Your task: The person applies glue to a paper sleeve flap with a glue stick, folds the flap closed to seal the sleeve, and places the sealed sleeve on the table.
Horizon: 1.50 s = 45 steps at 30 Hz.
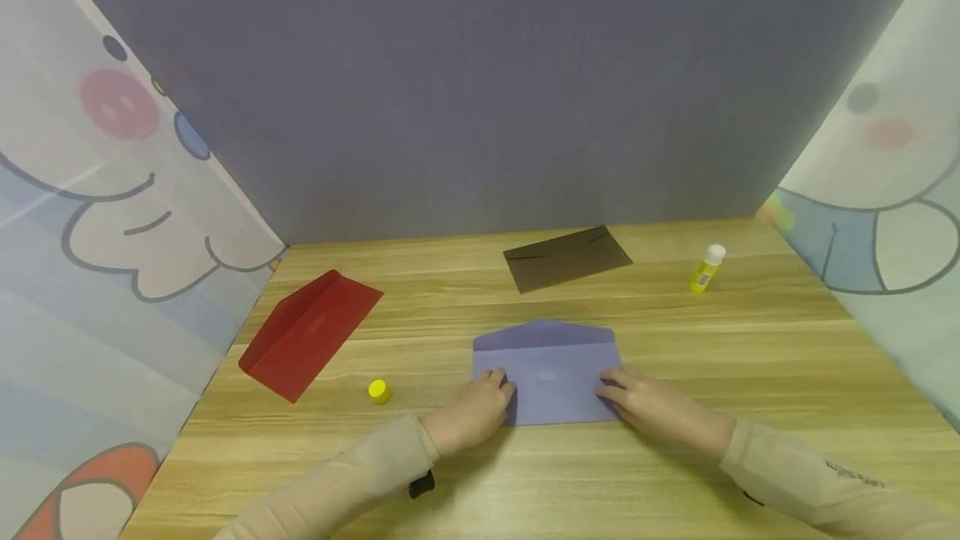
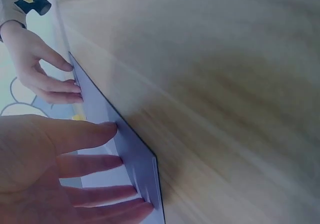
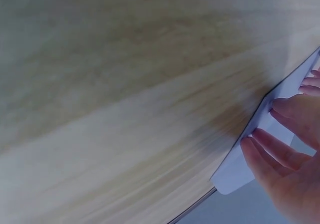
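Note:
A purple envelope (image 1: 551, 377) lies on the table in front of the person, its pointed flap (image 1: 543, 334) unfolded toward the back. On its left side the left hand (image 1: 474, 408) rests with fingertips touching the paper. The right hand (image 1: 660, 408) touches the opposite side, also with its fingertips. In the left wrist view, the left hand's fingers (image 2: 95, 166) are extended and spread over the envelope (image 2: 127, 139), thumb near the front edge. The right wrist view has the right hand's fingers (image 3: 280, 149) lightly bent, tips against the envelope (image 3: 235, 176).
A red envelope (image 1: 318, 340) with its flap raised lies at the left. Toward the back is a dark brown envelope (image 1: 566, 261). A yellow glue stick (image 1: 705, 271) with a white top lies back right, and a yellow cap (image 1: 378, 392) sits left of the purple envelope.

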Each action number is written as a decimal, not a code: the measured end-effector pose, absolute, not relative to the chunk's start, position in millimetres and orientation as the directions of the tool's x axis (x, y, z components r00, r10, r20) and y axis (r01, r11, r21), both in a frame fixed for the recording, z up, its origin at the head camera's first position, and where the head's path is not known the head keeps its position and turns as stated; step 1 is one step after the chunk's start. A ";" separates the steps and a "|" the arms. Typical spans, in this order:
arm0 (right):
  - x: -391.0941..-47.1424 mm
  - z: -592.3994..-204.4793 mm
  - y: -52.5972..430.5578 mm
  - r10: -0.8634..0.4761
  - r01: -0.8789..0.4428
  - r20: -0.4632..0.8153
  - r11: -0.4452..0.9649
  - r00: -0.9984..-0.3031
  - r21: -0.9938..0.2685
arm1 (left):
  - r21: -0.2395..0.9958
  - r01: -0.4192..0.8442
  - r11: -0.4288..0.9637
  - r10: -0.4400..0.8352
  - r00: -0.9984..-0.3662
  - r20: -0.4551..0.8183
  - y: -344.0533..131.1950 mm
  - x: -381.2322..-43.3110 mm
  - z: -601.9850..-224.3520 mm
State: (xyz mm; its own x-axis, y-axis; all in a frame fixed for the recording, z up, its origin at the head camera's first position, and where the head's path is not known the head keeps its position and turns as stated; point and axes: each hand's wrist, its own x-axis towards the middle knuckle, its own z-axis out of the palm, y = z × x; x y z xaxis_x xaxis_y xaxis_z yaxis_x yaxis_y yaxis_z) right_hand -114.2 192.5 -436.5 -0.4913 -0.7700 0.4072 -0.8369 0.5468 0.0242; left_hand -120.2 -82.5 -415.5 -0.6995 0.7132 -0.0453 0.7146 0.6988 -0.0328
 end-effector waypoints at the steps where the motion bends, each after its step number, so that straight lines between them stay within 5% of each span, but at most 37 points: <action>1: -114.7 -436.0 192.3 -0.767 -0.837 0.407 0.547 -0.496 0.011 | -0.019 0.712 0.701 0.711 -0.701 -0.048 -82.7 -121.7 -415.1; 11: -131.4 -427.8 188.7 -0.755 -0.834 0.375 0.543 -0.538 -0.104 | 0.053 0.708 0.704 0.705 -0.706 0.067 -80.8 -139.4 -415.0; 22: -151.6 -427.4 188.9 -0.735 -0.818 0.401 0.570 -0.547 -0.071 | -0.031 0.642 0.767 0.636 -0.752 0.174 -81.7 -148.8 -420.2; 45: -159.0 -429.5 195.9 -0.722 -0.736 0.146 0.653 -0.676 -0.179 | 0.061 0.536 0.842 0.536 -0.819 -0.204 -82.8 -152.1 -418.6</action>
State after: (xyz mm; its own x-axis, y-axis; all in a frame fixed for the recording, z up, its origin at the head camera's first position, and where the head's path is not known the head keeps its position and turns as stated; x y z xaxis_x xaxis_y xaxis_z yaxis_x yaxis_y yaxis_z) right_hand -159.0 195.9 -429.5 -0.6764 -0.7219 0.1463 -0.7358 0.6532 -0.1789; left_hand -152.1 -82.8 -418.6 -0.8189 0.5364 -0.2043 0.5363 0.8418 0.0609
